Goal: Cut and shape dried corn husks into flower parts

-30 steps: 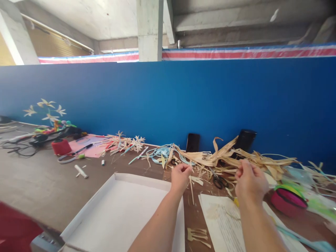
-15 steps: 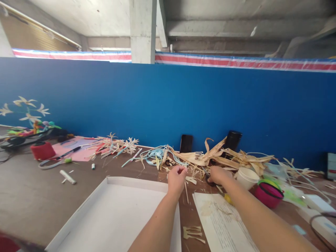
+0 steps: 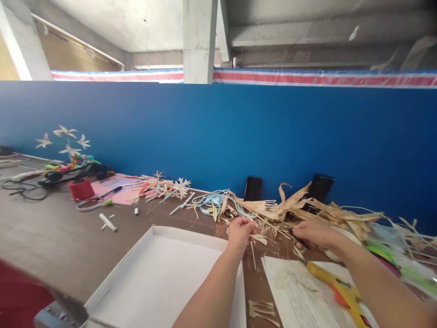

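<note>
Above the far right corner of the white box lid (image 3: 191,269), my left hand (image 3: 241,232) is closed in a pinch; what its fingertips hold is too small to make out. To its right, my right hand (image 3: 314,233) is closed on black scissors (image 3: 301,240), partly covered by the fingers. Dried corn husks (image 3: 273,209) and thin straw-like scraps lie just beyond both hands. A yellow glue gun (image 3: 336,287) rests on the printed sheet (image 3: 290,287), partly under my right forearm. Cut husk pieces (image 3: 261,310) lie beside the lid.
Light blue cord (image 3: 213,200) is coiled beyond my left hand. A phone (image 3: 253,189) and a black cylinder (image 3: 321,187) stand at the blue partition (image 3: 205,136). Husk flowers (image 3: 180,186), a red spool (image 3: 81,189) and a white stick (image 3: 108,222) lie to the left.
The view has swung a little left. My right hand has moved right with the scissors, away from my left hand. More of the glue gun shows, and my right arm covers most of the cup.
</note>
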The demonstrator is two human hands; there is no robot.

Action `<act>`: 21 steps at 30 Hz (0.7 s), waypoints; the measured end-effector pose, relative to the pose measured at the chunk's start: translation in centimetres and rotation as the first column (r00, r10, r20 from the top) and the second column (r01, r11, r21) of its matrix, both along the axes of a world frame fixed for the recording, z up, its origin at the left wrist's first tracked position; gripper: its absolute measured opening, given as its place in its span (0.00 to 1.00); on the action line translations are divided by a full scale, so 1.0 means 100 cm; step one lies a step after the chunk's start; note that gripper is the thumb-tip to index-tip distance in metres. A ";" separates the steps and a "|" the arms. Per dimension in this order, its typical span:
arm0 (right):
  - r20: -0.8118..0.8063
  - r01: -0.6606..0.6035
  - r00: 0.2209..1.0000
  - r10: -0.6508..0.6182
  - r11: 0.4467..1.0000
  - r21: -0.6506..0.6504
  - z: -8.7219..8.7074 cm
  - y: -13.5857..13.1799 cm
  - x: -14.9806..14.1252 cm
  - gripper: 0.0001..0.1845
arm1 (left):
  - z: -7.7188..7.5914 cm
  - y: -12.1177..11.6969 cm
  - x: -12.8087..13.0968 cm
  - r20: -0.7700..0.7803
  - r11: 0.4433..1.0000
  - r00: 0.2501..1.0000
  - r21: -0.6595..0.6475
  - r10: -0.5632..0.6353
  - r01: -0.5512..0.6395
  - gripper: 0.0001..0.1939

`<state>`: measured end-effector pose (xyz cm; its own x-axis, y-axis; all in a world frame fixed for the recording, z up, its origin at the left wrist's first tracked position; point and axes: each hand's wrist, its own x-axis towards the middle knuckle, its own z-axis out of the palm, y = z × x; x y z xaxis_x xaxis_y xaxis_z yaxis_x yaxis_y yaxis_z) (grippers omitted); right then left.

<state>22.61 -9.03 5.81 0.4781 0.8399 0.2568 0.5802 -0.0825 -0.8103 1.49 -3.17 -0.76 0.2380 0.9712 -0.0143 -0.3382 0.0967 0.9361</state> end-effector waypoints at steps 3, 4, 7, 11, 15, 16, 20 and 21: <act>-0.383 -0.188 0.918 0.100 0.962 -0.199 0.001 -0.022 -0.018 0.08 | -0.001 0.001 -0.002 0.065 1.000 0.998 0.002 -0.027 0.027 0.14; -0.515 -0.227 0.848 0.123 0.963 -0.143 -0.002 -0.027 -0.026 0.13 | -0.002 0.002 -0.003 0.090 0.999 0.995 0.009 -0.037 0.036 0.15; -0.683 -0.268 0.673 0.284 0.954 0.133 -0.020 -0.034 -0.057 0.20 | -0.004 0.004 -0.003 0.145 0.998 0.988 0.021 -0.063 0.060 0.16; -0.662 -0.232 0.698 0.274 0.961 0.154 -0.048 -0.028 -0.088 0.13 | -0.003 0.004 -0.004 0.152 0.998 0.987 0.039 -0.060 0.054 0.17; -0.639 -0.298 0.708 0.302 0.947 0.117 -0.059 -0.026 -0.098 0.22 | 0.000 0.004 -0.005 0.152 0.998 0.988 0.046 -0.040 0.034 0.17; -0.631 -0.320 0.708 0.316 0.941 0.111 -0.059 -0.027 -0.098 0.24 | 0.000 0.004 -0.005 0.155 0.999 0.987 0.047 -0.034 0.027 0.17; -0.585 -0.287 0.779 0.224 0.958 -0.014 -0.060 -0.033 -0.099 0.29 | 0.001 0.005 -0.005 0.194 0.998 0.981 0.066 -0.017 0.004 0.16; -0.581 -0.285 0.786 0.213 0.958 -0.034 -0.060 -0.034 -0.100 0.29 | 0.002 0.005 -0.005 0.205 0.998 0.979 0.069 -0.014 0.000 0.15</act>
